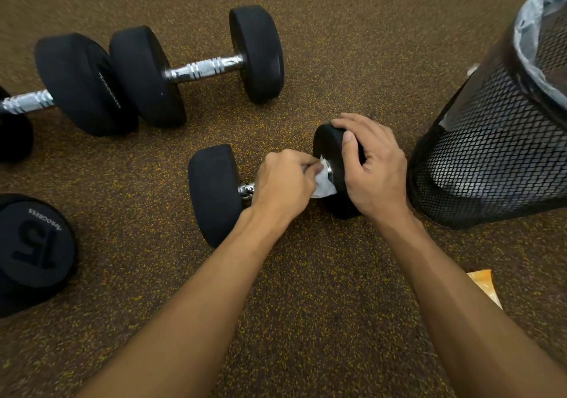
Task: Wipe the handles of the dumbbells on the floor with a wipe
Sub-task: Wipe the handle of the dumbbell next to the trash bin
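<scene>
A small black dumbbell (pixel 214 192) lies on the speckled brown floor in the middle of the view. My left hand (pixel 282 182) is wrapped around its chrome handle and holds a white wipe (pixel 323 182) against the handle's right end. Only a short piece of chrome shows left of that hand. My right hand (pixel 372 164) clasps the dumbbell's right head from above. A larger dumbbell (pixel 202 67) with a bare chrome handle lies behind, and another dumbbell (pixel 76 84) lies to its left.
A black mesh waste bin (pixel 497 152) with a clear liner stands close to the right of my right hand. A black weight head marked 15 (pixel 33 247) sits at the lower left. An orange packet (pixel 486 284) lies beside my right forearm.
</scene>
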`<state>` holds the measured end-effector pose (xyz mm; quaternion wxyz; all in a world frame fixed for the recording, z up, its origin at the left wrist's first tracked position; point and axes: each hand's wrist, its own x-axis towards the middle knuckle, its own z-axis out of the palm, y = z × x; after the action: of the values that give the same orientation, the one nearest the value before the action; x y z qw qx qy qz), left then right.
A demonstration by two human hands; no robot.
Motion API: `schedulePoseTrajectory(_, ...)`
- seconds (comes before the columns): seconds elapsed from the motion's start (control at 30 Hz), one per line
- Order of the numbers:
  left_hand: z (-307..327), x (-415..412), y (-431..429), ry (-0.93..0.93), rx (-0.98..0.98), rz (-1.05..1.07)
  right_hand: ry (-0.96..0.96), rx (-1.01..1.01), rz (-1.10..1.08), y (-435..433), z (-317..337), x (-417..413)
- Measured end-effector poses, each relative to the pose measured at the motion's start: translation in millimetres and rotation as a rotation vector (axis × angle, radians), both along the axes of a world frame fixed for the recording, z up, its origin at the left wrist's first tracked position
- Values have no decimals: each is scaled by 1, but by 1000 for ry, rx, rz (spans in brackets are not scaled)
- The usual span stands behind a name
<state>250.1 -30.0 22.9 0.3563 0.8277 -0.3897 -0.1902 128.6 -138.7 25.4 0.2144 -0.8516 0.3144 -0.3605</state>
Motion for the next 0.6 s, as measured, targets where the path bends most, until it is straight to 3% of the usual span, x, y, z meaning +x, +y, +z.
schedulePoseTrajectory(0.17,7,0,8,79,-1,19,-11,112,22,-6,1,-1)
schedulePoseTrajectory(0.3,19,9,-9,25,269,-38,-23,186,39,-9,1,0)
schedulePoseTrajectory(0.43,19,24,-25,135,418,-170,-29,249,20,-12,1,1)
schedulePoseTrajectory(0.6,11,32,-20,95,371,-164,-54,285,8,-11,0,0)
